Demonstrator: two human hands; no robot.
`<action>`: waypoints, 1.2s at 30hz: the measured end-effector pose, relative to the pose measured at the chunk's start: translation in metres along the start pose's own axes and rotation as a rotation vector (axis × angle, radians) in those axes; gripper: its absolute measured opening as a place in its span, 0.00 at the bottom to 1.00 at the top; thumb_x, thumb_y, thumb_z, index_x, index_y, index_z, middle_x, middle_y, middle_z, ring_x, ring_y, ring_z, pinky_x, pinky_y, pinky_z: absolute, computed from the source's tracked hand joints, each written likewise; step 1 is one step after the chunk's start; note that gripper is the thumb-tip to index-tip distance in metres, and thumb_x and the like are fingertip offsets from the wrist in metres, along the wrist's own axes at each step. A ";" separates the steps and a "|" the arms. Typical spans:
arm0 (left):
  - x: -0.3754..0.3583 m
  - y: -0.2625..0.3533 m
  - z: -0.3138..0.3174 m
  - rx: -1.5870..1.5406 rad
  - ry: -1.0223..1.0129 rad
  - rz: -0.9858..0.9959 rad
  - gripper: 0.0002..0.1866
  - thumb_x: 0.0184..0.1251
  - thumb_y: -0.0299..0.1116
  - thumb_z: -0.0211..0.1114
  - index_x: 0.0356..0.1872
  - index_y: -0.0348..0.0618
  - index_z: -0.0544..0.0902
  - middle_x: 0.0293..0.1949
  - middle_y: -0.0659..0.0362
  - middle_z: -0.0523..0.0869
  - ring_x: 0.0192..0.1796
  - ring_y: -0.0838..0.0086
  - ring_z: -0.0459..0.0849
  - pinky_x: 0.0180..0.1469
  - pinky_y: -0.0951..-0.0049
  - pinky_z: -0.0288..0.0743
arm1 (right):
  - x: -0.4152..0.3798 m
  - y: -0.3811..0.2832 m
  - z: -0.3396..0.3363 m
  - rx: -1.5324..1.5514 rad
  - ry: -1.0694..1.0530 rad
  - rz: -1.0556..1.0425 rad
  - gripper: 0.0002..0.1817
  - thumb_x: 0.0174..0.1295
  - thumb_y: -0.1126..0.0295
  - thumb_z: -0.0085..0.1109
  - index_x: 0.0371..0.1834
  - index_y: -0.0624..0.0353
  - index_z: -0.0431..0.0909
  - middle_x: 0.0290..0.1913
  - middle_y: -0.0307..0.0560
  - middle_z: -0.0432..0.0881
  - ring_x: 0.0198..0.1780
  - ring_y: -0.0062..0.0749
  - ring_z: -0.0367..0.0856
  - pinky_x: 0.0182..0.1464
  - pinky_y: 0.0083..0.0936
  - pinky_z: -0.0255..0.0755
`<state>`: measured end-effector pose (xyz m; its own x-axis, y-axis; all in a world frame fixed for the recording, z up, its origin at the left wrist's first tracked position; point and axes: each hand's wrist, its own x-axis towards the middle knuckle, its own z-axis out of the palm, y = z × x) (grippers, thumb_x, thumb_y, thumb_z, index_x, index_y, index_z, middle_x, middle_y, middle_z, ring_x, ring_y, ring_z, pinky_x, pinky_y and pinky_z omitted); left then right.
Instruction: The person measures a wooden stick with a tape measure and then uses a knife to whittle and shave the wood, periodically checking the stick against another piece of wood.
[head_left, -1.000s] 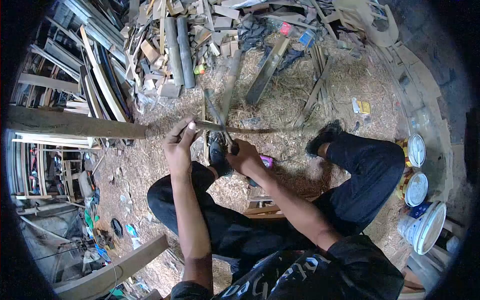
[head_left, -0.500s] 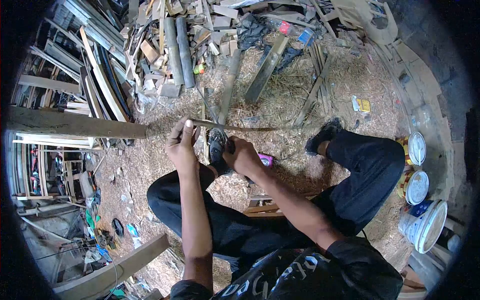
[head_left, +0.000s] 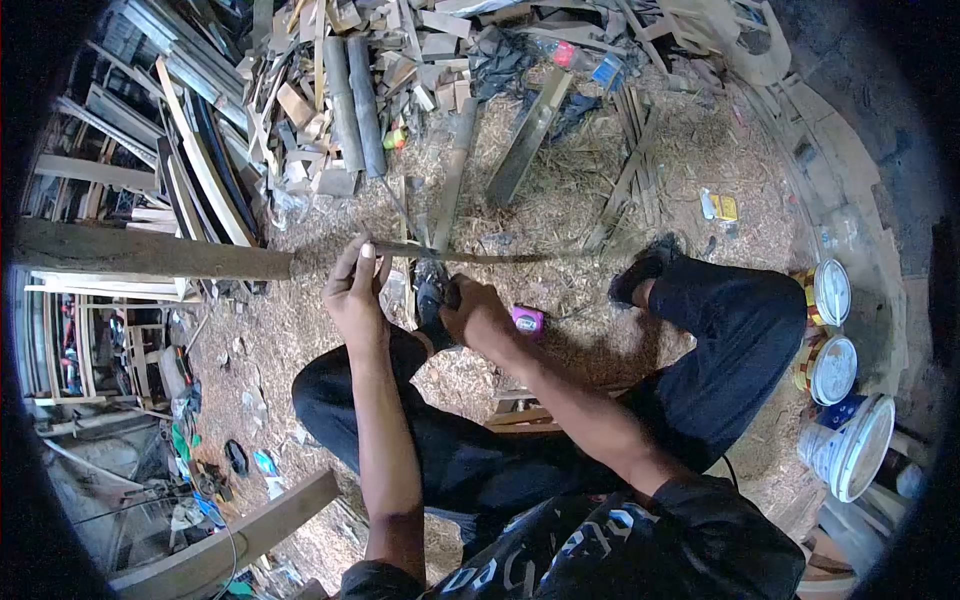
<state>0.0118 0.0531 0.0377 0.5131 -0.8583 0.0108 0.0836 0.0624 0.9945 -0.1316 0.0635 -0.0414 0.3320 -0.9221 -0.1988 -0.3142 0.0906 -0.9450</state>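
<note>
My left hand (head_left: 358, 295) pinches the near end of a long, thin dark strip (head_left: 500, 257), thumb on top. From there the strip runs right, low over the shavings, toward my far shoe. My right hand (head_left: 475, 312) is closed just below the strip, around what looks like the dark handle of a tool (head_left: 454, 290). The tool's working part is too dark and blurred to identify. Behind that fist sits my dark shoe (head_left: 432, 300). To the right of the fist, a pink tape measure (head_left: 527, 320) lies on the floor.
Wood shavings cover the floor (head_left: 560, 210). Scrap wood (head_left: 420, 60) is heaped ahead, with loose planks (head_left: 530, 140) nearer. A thick beam (head_left: 150, 248) juts in from the left. Lidded buckets (head_left: 845, 450) line the right side. A yellow packet (head_left: 720, 206) lies near the right foot.
My left hand has shifted slightly left and down, still pinching the strip. My right hand stays closed and has barely moved. The whole view has shifted a little.
</note>
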 end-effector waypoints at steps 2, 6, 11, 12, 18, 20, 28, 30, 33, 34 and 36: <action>-0.002 0.002 0.005 -0.040 0.019 -0.001 0.11 0.66 0.25 0.62 0.47 0.33 0.82 0.39 0.57 0.83 0.41 0.77 0.82 0.46 0.74 0.82 | -0.007 -0.003 0.011 0.081 0.073 -0.066 0.15 0.51 0.71 0.63 0.40 0.66 0.75 0.31 0.64 0.82 0.36 0.56 0.83 0.38 0.43 0.75; -0.002 0.001 0.003 -0.031 0.009 -0.003 0.11 0.66 0.26 0.62 0.48 0.33 0.81 0.39 0.58 0.83 0.41 0.77 0.82 0.47 0.73 0.82 | -0.001 -0.003 0.009 0.034 0.065 -0.047 0.13 0.53 0.68 0.60 0.38 0.66 0.75 0.30 0.64 0.81 0.36 0.55 0.83 0.38 0.43 0.75; -0.001 0.002 0.004 -0.042 0.034 0.002 0.12 0.67 0.26 0.62 0.48 0.33 0.81 0.41 0.57 0.83 0.43 0.77 0.82 0.47 0.74 0.82 | 0.014 0.088 0.015 -0.063 0.068 0.104 0.15 0.53 0.62 0.55 0.29 0.67 0.73 0.28 0.62 0.80 0.34 0.53 0.82 0.37 0.42 0.74; 0.000 0.000 0.002 -0.050 0.025 0.007 0.12 0.66 0.26 0.62 0.49 0.33 0.81 0.41 0.57 0.83 0.43 0.77 0.82 0.47 0.74 0.82 | 0.011 0.082 0.013 -0.060 0.072 0.107 0.15 0.53 0.62 0.55 0.29 0.67 0.73 0.28 0.62 0.80 0.34 0.53 0.82 0.37 0.42 0.74; -0.002 0.006 0.003 -0.011 0.005 -0.005 0.12 0.66 0.26 0.62 0.48 0.34 0.82 0.41 0.57 0.83 0.43 0.76 0.82 0.46 0.74 0.82 | -0.004 -0.010 0.007 0.138 0.074 -0.092 0.11 0.50 0.72 0.57 0.35 0.65 0.75 0.30 0.62 0.81 0.34 0.54 0.82 0.36 0.41 0.74; -0.001 0.007 0.002 0.005 0.002 -0.006 0.12 0.66 0.27 0.63 0.48 0.34 0.82 0.41 0.57 0.83 0.43 0.77 0.82 0.46 0.74 0.82 | -0.008 -0.023 0.007 0.115 0.078 -0.171 0.09 0.53 0.72 0.56 0.35 0.65 0.74 0.27 0.63 0.80 0.31 0.58 0.81 0.35 0.44 0.74; -0.008 0.004 0.005 0.048 -0.083 0.015 0.12 0.67 0.28 0.62 0.49 0.33 0.82 0.45 0.56 0.83 0.43 0.77 0.81 0.45 0.78 0.80 | 0.011 0.051 0.013 -0.001 0.117 0.088 0.15 0.49 0.63 0.60 0.32 0.66 0.74 0.29 0.60 0.80 0.34 0.53 0.81 0.39 0.42 0.71; -0.010 0.007 0.010 0.079 -0.065 0.018 0.13 0.67 0.28 0.62 0.49 0.33 0.82 0.44 0.56 0.83 0.43 0.77 0.81 0.46 0.78 0.80 | -0.002 0.005 0.002 0.090 0.090 0.098 0.14 0.50 0.67 0.60 0.34 0.67 0.74 0.32 0.62 0.81 0.38 0.53 0.82 0.40 0.42 0.73; -0.007 0.011 0.010 0.127 -0.046 0.053 0.13 0.67 0.28 0.63 0.49 0.32 0.82 0.42 0.55 0.84 0.43 0.77 0.82 0.47 0.76 0.80 | -0.009 -0.029 0.007 0.227 0.154 -0.196 0.11 0.52 0.73 0.62 0.37 0.65 0.74 0.25 0.55 0.80 0.30 0.46 0.82 0.32 0.37 0.72; -0.005 0.010 0.009 0.184 -0.035 0.092 0.13 0.67 0.28 0.63 0.49 0.32 0.82 0.41 0.54 0.85 0.42 0.76 0.82 0.47 0.75 0.80 | -0.012 -0.040 0.003 0.172 0.136 -0.178 0.11 0.53 0.73 0.61 0.38 0.65 0.73 0.26 0.56 0.80 0.31 0.48 0.82 0.32 0.38 0.72; -0.007 0.013 0.013 0.289 -0.037 0.173 0.13 0.67 0.27 0.62 0.49 0.30 0.81 0.42 0.53 0.85 0.42 0.76 0.82 0.46 0.76 0.80 | -0.013 -0.039 0.005 0.112 0.120 -0.162 0.12 0.54 0.73 0.60 0.40 0.64 0.73 0.26 0.56 0.80 0.32 0.49 0.82 0.32 0.39 0.72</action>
<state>-0.0017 0.0528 0.0516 0.4665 -0.8659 0.1805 -0.2503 0.0664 0.9659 -0.1189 0.0736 -0.0037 0.2599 -0.9655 -0.0165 -0.1622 -0.0268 -0.9864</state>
